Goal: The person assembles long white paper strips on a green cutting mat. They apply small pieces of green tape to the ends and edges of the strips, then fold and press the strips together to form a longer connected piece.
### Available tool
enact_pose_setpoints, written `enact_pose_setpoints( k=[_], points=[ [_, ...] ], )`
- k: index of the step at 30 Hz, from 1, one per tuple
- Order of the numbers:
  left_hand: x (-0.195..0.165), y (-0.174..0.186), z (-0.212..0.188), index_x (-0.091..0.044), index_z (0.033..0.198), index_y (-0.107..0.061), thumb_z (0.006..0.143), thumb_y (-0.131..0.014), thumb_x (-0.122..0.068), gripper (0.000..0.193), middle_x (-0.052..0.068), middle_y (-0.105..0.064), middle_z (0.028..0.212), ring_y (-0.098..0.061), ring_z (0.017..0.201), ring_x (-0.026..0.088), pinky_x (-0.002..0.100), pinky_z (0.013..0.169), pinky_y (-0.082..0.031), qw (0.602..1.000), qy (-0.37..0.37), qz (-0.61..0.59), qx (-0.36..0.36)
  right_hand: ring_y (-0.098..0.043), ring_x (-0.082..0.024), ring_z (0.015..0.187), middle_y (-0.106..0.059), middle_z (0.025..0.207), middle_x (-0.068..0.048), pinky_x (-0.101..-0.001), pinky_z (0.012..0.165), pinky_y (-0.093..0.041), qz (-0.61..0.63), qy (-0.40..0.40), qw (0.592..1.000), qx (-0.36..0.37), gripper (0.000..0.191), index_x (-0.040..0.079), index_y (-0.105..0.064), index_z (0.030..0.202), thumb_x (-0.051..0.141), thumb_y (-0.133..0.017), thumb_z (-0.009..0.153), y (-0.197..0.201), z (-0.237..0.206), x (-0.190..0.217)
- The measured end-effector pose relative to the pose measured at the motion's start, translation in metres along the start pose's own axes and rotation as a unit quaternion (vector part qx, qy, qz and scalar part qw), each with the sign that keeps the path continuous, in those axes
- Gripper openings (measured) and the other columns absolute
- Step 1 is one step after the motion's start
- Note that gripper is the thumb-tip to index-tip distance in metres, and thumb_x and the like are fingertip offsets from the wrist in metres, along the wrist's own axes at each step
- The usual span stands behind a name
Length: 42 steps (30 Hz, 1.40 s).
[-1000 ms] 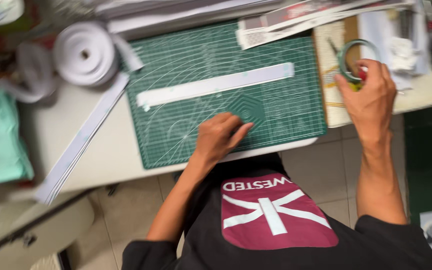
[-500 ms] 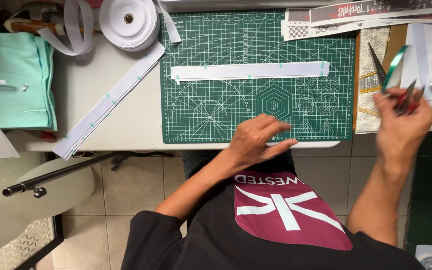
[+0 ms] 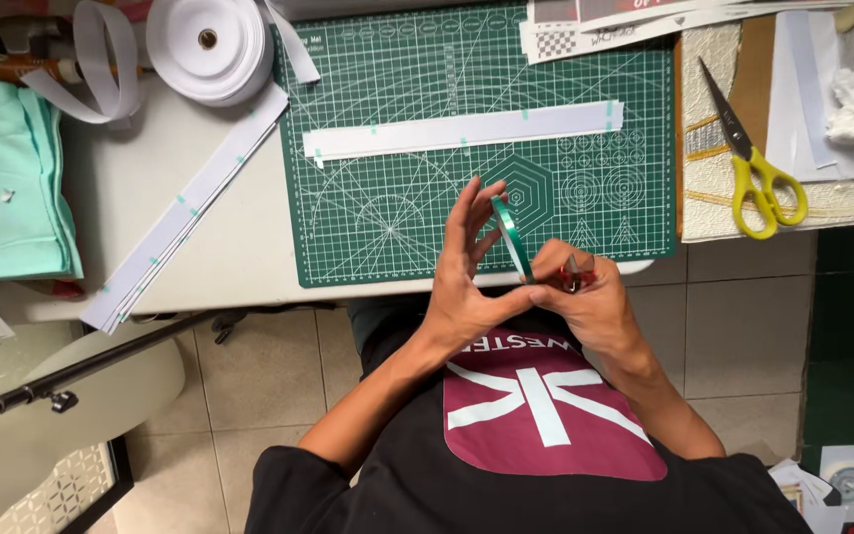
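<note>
- The right hand (image 3: pixel 585 302) is closed around the lower rim of a thin green tape roll (image 3: pixel 512 235), pinching it between thumb and fingers; a small red-handled tool (image 3: pixel 575 275) is tucked in the same grip, too hidden to tell what kind.
- The left hand (image 3: pixel 467 272) is mostly open, fingers stretched upward and spread, its fingertips (image 3: pixel 473 190) resting against the left face of the roll near its top; it steadies the roll and does not clamp it.
- The roll stands on edge between the two hands, tilted a little, its ring running from the right hand's pinch up and away toward the top left. The right hand carries it; the left is merely beside it.
- Both hands hover over the near edge of the green cutting mat (image 3: pixel 397 237), just above the table's front.
- Farther out on the mat lies a long white strip (image 3: pixel 462 131) with small green tape marks, its long axis running left to right, crosswise to the roll and well apart from the hands.
- To the far right, off the mat, yellow-handled scissors (image 3: pixel 753 168) lie on a woven placemat (image 3: pixel 704 213).
- At the far left sit a stack of white strips (image 3: pixel 185 213), a white ribbon roll (image 3: pixel 212 44) and folded mint-green cloth (image 3: pixel 12 178).
</note>
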State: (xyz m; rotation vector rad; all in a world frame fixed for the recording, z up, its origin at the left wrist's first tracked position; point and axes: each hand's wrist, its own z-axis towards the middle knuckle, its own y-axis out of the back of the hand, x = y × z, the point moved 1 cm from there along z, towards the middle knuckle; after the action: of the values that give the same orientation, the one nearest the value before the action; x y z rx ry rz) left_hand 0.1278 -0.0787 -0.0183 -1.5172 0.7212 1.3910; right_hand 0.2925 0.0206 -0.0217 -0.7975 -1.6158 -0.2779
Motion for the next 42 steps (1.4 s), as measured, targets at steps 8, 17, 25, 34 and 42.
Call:
enact_pose_setpoints(
  k=[8,17,25,34,42],
  points=[
    [-0.013,0.016,0.015,-0.013,0.166,-0.018,0.081,-0.091,-0.022,0.112,0.015,-0.035,0.169,-0.041,0.157,0.032,0.048,0.129,-0.046,0.984,-0.071,0.157,-0.034,-0.053,-0.003,0.08,-0.058,0.092,0.003,-0.0183,0.072,-0.046,-0.137,0.024,0.99,-0.016,0.034,0.006,-0.07,0.122,0.011,-0.078,0.09,-0.005,0.015,0.024],
    [-0.023,0.02,0.026,-0.01,0.162,-0.021,0.079,-0.092,-0.022,0.11,0.016,-0.038,0.163,-0.047,0.15,0.033,0.043,0.124,-0.046,0.952,-0.111,0.284,-0.033,-0.041,0.001,0.068,-0.064,0.124,-0.003,-0.0168,0.055,-0.034,-0.307,0.125,0.942,-0.061,0.036,0.009,-0.073,0.124,0.016,-0.081,0.09,-0.012,0.038,0.074],
    [-0.02,0.021,0.023,-0.01,0.162,-0.021,0.078,-0.09,-0.019,0.11,0.016,-0.038,0.163,-0.042,0.152,0.036,0.046,0.129,-0.04,0.941,-0.113,0.318,-0.031,-0.064,-0.004,0.096,-0.066,0.131,-0.008,-0.0194,0.072,-0.054,-0.343,0.169,0.923,-0.04,0.027,0.008,-0.075,0.117,0.014,-0.078,0.091,-0.029,0.05,0.081],
    [-0.026,0.021,0.027,-0.019,0.158,-0.034,0.08,-0.088,-0.024,0.095,0.016,-0.04,0.162,-0.047,0.149,0.036,0.047,0.124,-0.045,0.934,-0.117,0.338,-0.007,-0.063,-0.007,0.084,-0.069,0.128,-0.009,-0.022,0.068,-0.051,-0.393,0.21,0.893,-0.071,0.017,0.008,-0.077,0.107,0.011,-0.083,0.091,-0.024,0.047,0.076],
    [-0.039,0.021,0.025,-0.021,0.15,-0.046,0.082,-0.081,-0.05,0.082,0.016,-0.049,0.151,-0.064,0.123,0.034,0.045,0.098,-0.059,0.935,0.017,0.345,0.085,-0.057,-0.006,0.074,-0.07,0.123,-0.008,-0.0215,0.061,-0.045,-0.443,0.208,0.868,-0.085,0.012,0.006,-0.076,0.104,0.012,-0.084,0.096,-0.021,0.051,0.078]
  ],
)
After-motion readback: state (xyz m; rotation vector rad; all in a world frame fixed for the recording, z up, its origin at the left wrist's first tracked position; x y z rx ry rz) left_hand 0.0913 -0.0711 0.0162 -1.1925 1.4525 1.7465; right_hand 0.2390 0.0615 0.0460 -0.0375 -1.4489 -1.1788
